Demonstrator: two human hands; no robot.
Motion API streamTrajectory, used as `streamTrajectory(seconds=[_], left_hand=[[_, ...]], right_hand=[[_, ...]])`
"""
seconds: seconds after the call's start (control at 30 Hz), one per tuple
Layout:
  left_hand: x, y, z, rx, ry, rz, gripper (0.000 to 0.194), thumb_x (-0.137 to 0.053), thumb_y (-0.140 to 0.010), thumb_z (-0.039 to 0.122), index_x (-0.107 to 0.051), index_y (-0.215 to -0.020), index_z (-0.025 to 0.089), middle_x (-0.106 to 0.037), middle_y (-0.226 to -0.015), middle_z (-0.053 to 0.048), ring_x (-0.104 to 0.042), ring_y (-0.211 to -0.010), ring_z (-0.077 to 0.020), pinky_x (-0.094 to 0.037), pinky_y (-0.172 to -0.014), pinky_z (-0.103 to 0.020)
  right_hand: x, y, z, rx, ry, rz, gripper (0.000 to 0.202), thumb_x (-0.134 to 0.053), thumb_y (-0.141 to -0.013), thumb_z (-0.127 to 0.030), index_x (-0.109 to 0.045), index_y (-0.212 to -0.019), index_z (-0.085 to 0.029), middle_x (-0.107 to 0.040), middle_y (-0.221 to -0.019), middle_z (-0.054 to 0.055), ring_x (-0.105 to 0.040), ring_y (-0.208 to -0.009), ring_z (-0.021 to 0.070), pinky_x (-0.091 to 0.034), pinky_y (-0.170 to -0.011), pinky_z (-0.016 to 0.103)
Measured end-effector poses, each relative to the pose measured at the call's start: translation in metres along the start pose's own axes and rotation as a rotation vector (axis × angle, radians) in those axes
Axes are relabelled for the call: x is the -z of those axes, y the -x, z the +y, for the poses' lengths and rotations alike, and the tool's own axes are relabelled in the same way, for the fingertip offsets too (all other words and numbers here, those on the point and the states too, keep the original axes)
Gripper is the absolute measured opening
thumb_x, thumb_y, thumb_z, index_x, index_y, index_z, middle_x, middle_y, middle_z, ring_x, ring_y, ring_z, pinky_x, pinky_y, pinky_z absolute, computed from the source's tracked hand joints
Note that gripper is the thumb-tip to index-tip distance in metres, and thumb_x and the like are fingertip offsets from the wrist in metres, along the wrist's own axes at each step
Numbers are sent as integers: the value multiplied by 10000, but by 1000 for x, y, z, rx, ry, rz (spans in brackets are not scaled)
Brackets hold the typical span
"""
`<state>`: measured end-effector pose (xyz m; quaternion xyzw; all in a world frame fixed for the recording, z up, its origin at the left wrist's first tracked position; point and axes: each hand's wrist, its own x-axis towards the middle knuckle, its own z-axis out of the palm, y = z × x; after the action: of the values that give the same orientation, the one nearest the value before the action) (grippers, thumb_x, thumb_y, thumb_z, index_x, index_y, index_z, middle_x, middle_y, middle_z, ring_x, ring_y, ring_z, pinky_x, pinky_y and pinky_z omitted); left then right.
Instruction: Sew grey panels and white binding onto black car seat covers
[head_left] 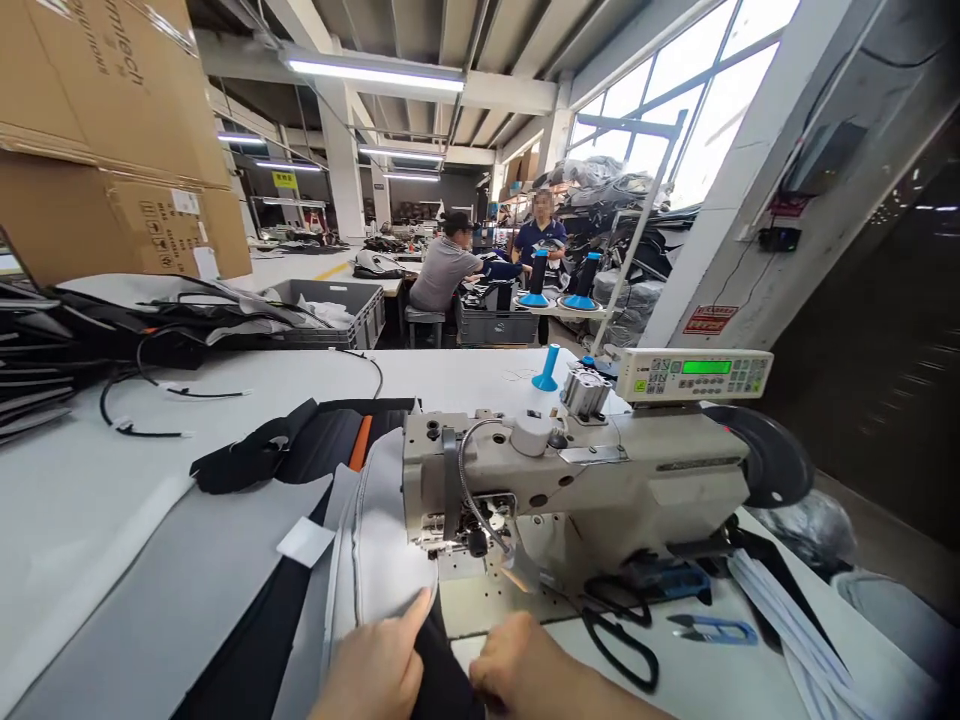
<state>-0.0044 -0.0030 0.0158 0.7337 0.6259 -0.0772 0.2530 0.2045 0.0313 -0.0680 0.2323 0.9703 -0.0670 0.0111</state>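
Fabric, light grey over black, lies on the bench in front of you, its grey part just beside the needle end of the machine. At your far left, boxes rise behind a stack of dark pieces, with a cable lying nearby and a crate beyond. Nearer you, a white square lies left of the fabric, and an orange strip shows farther back. Your left hand rests on the fabric, index finger stretched out along it; I cannot tell whether that grip pinches any cloth. Your right hand is next, near the black part, fingers curled in; how far its grip is open, or what it has hold of, is hidden. Past the machine, a seated person and a standing person appear. Farther right, the control panel tops the machine; in front lie black-handled scissors, blue snips and white strips.
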Motion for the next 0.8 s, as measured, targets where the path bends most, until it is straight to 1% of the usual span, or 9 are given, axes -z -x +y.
streamTrajectory(seconds=[0.07,0.13,0.23,0.33,0.47,0.53,0.63,0.7,0.8], left_hand=[[0,0,1,0,-9,4,689,-339,-772,142,-269,-1457,143,-697,-1010,-130,-648,-964,-279,-492,-783,-345],[1,0,2,-6,-7,0,703,-348,-762,138,-260,-1459,129,-694,-1015,-142,-648,-968,-289,-497,-794,-365],[4,0,3,-15,4,-17,717,-359,-747,132,-259,-1457,110,-689,-1025,-161,-643,-975,-317,-503,-802,-412],[7,0,3,-19,7,-24,719,-360,-742,127,-266,-1454,102,-682,-1037,-174,-641,-978,-326,-505,-808,-433],[5,-2,1,-28,22,-5,711,-366,-744,135,-281,-1450,108,-682,-1037,-175,-644,-979,-317,-506,-820,-421],[2,-4,-1,-40,37,7,713,-367,-739,138,-287,-1447,103,-682,-1035,-180,-642,-980,-327,-504,-822,-439],[-1,-7,-4,-54,57,10,721,-371,-728,141,-295,-1443,93,-679,-1037,-190,-641,-977,-345,-503,-820,-467],[-1,-8,-4,-55,52,5,727,-378,-723,141,-293,-1444,91,-677,-1038,-194,-638,-984,-348,-504,-824,-470],[3,-7,-3,-54,39,-13,730,-384,-722,137,-292,-1445,98,-674,-1044,-195,-637,-990,-346,-508,-822,-462]], right_hand=[[-2,-3,1,-27,26,116,348,-720,-553,-377,-430,-573,-184,-522,-540,-42,-418,-490,106,-170,-457,273],[-3,-5,2,-20,50,236,382,-708,-570,-434,-419,-582,-185,-527,-565,-32,-425,-502,110,-162,-468,280],[-4,-7,4,37,65,378,351,-591,-734,-463,-418,-605,-185,-509,-577,-15,-412,-510,113,-174,-477,287],[-3,-9,6,105,73,450,335,-409,-894,-375,-418,-619,-183,-484,-576,1,-392,-514,119,-192,-481,285],[-1,-10,8,186,60,503,404,-264,-968,-304,-406,-609,-185,-463,-565,11,-371,-512,130,-193,-472,287],[1,-11,8,200,30,515,381,-279,-978,-293,-448,-655,-183,-506,-611,14,-409,-539,127,-225,-481,279],[2,-13,8,230,-24,536,251,-342,-978,-276,-521,-825,-190,-577,-743,20,-452,-583,115,-285,-511,258],[1,-15,10,267,-21,516,195,-367,-977,-287,-517,-886,-202,-592,-828,24,-443,-602,114,-303,-526,250],[-2,-17,13,317,49,429,159,-405,-968,-294,-489,-862,-211,-574,-870,21,-432,-654,126,-318,-564,249]])
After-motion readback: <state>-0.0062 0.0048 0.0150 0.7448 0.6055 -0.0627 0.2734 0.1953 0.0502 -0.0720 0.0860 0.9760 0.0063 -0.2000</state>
